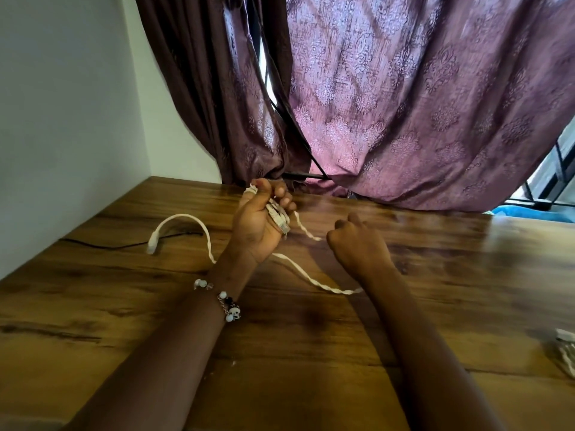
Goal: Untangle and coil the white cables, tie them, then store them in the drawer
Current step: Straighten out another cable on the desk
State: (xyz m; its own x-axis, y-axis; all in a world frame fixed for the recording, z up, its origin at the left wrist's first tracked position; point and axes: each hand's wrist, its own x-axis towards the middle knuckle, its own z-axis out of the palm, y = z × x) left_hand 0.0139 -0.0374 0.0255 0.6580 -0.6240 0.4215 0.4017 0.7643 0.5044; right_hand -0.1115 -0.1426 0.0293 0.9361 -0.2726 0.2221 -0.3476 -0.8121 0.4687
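A flat white cable trails across the wooden table. My left hand is raised palm up and grips a bundle of its turns, with a clear plug sticking out below the fingers. From that bundle a twisted strand runs right into my right hand, whose fingers curl round it. Another length passes under my left wrist, arches up on the left and ends in a second plug. A loop sags on the table between my forearms. No drawer is in view.
A white bundle lies at the table's right edge. A thin black wire runs along the left side near the white wall. Purple curtains hang behind the table's far edge.
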